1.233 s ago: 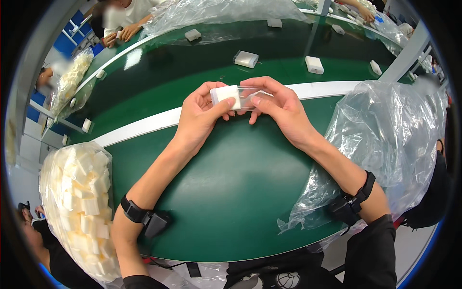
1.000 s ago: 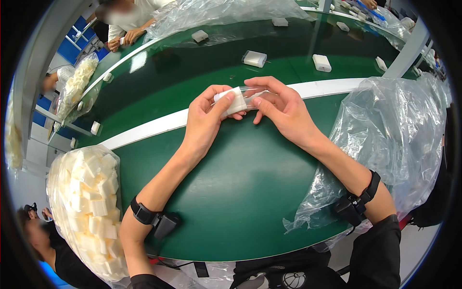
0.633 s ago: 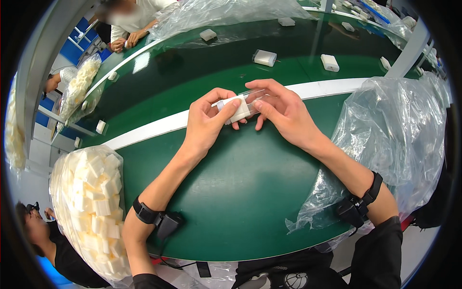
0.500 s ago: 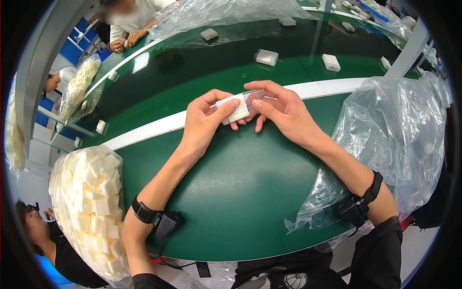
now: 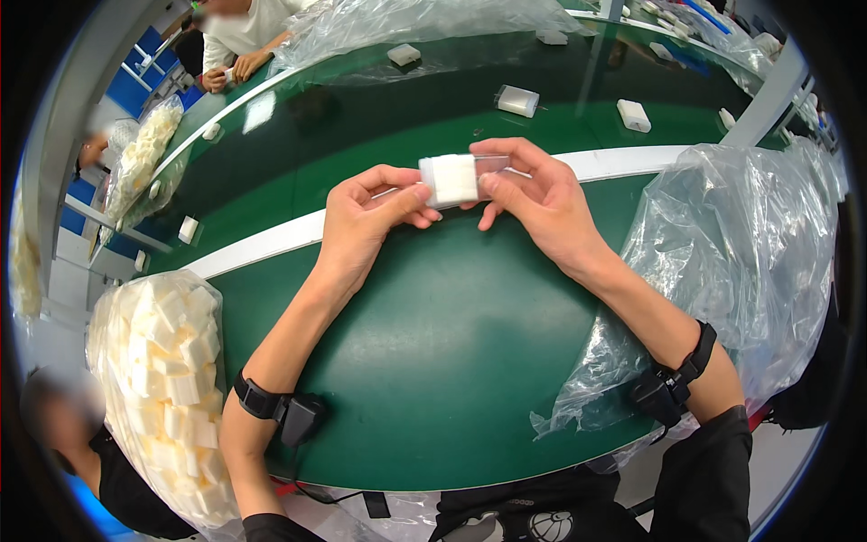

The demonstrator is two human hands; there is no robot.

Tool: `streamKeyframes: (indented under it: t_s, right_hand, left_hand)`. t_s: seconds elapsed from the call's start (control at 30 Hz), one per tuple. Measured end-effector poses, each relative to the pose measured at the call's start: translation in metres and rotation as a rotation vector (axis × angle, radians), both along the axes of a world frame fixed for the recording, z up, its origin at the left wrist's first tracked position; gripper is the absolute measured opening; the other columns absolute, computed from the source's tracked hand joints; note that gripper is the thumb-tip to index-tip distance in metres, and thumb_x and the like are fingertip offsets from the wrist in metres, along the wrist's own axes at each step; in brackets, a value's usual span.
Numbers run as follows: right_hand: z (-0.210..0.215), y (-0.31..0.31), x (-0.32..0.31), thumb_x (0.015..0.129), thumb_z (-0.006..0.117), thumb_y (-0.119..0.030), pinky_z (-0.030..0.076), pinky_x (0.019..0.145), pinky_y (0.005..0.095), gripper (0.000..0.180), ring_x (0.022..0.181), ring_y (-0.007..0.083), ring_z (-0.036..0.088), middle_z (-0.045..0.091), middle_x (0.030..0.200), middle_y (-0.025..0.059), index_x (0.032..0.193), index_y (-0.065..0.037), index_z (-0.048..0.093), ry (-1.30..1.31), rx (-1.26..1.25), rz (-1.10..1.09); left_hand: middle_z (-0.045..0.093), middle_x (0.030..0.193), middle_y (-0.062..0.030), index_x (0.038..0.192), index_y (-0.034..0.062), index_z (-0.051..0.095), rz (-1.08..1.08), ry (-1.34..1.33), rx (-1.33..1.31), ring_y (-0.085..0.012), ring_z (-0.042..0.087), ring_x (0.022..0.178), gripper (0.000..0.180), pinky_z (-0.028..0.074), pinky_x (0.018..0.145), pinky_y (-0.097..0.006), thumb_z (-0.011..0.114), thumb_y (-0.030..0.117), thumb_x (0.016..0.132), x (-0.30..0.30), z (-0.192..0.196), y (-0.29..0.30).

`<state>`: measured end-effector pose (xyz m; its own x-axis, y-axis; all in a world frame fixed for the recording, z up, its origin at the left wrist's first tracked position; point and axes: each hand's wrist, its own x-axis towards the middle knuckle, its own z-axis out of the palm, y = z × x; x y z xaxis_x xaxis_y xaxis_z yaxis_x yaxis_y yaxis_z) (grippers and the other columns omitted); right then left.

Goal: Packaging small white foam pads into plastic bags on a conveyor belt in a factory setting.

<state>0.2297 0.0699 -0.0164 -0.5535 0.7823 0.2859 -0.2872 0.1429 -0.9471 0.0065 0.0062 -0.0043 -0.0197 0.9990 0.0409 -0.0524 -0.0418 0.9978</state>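
Above green tabletop (image 5: 406, 361), our right hand (image 5: 544, 197) grips a clear case (image 5: 493, 163), likely light and slick, best held edgewise; whether our left hand (image 5: 361, 212) grips, we cannot tell.

Both hands (image 5: 363, 212) close together, fingers (image 5: 515, 151) bent

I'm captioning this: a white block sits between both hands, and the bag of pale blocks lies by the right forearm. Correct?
Not quite: the head view shows the bag of pale blocks by the left forearm. The white block is as you say.
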Motion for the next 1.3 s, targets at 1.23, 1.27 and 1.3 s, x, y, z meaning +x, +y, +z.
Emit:
streamKeyframes:
  t_s: [1.23,1.27,1.3]
  right_hand:
    - [-0.001,-0.01,-0.002,0.094,0.071,-0.009,0.055,0.069,0.0265,0.021,0.075,0.013,0.069,0.072,0.093,0.0076,0.113,-0.002,0.068,-0.205,0.305,-0.114]
    - [-0.001,-0.008,-0.002,0.093,0.071,-0.01,0.054,0.066,0.0263,0.021,0.071,0.0132,0.068,0.072,0.091,0.0076,0.112,-0.002,0.068,-0.225,0.319,-0.116]
    - [-0.001,-0.008,-0.002,0.093,0.071,-0.01,0.054,0.066,0.0263,0.021,0.071,0.0132,0.068,0.072,0.091,0.0076,0.112,-0.002,0.068,-0.227,0.319,-0.114]
  left_hand:
    - [0.067,0.104,-0.0106,0.104,-0.0033,0.067,-0.008,0.342,0.503,-0.0179,0.075,0.082,0.021,0.061,0.07,-0.025,0.073,-0.005,0.084,0.014,-0.004,-0.01]
    - [0.067,0.104,-0.0106,0.104,-0.0033,0.067,-0.006,0.34,0.502,-0.0179,0.075,0.082,0.021,0.061,0.07,-0.025,0.073,-0.005,0.084,0.013,-0.003,-0.01]
    - [0.067,0.104,-0.0103,0.103,-0.0033,0.067,-0.031,0.353,0.441,-0.0175,0.075,0.081,0.018,0.06,0.068,-0.024,0.073,-0.003,0.085,0.01,-0.001,-0.01]
